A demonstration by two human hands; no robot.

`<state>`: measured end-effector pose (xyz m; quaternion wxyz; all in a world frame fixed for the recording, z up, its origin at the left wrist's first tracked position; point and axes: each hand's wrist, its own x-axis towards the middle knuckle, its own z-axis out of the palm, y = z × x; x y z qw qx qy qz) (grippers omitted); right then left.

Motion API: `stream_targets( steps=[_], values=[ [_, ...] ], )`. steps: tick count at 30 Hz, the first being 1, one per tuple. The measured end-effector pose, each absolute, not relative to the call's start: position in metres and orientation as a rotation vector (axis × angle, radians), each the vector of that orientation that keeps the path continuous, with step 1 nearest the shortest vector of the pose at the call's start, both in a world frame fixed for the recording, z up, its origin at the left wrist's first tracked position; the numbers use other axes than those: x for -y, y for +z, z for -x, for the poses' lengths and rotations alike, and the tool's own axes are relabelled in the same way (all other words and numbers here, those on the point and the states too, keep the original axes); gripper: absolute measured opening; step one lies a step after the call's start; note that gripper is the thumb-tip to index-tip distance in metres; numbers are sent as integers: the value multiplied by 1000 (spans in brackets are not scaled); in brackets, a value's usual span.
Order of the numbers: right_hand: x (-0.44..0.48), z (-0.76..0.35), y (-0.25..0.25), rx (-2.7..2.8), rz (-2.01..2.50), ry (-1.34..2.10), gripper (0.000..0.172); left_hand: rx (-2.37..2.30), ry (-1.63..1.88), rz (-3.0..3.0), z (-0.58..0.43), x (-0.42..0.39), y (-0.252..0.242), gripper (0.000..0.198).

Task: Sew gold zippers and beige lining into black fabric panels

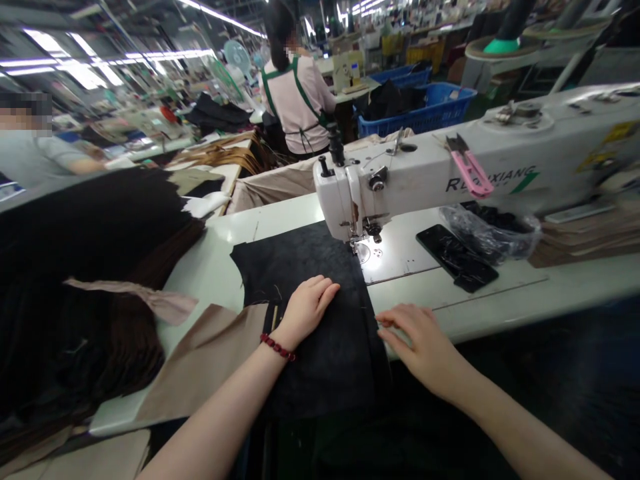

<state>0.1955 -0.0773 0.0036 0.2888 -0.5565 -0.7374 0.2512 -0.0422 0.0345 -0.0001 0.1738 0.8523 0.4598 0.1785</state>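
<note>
Well left of the left hand, there's a dark stack; nearer its fingers, beige cloth. Those fingers lie close together, flat on the black cloth, which spreads beneath them! Beyond their tips, the sewing machine. Now the right hand, fingers curled at the cloth's right edge; pinching it, I can't tell. Beyond them, a phone on the worktop.
</note>
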Motion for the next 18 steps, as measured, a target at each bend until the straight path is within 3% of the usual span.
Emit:
stream_targets(
  steps=[2,5,10,16,18],
  values=[
    [79,-184,4,2045,1470,652,17,-1310,506,-2414,42,-35,0,41],
    [74,-176,8,2106,1469,617,6,-1315,497,-2418,42,-35,0,42],
    [82,-216,20,2198,1617,514,15,-1316,473,-2431,42,-35,0,42],
    [111,-267,45,2337,1684,1191,34,-1310,461,-2439,41,-36,-3,42],
    [107,-260,50,2295,1720,1142,36,-1308,463,-2440,41,-36,-3,41]
  ],
)
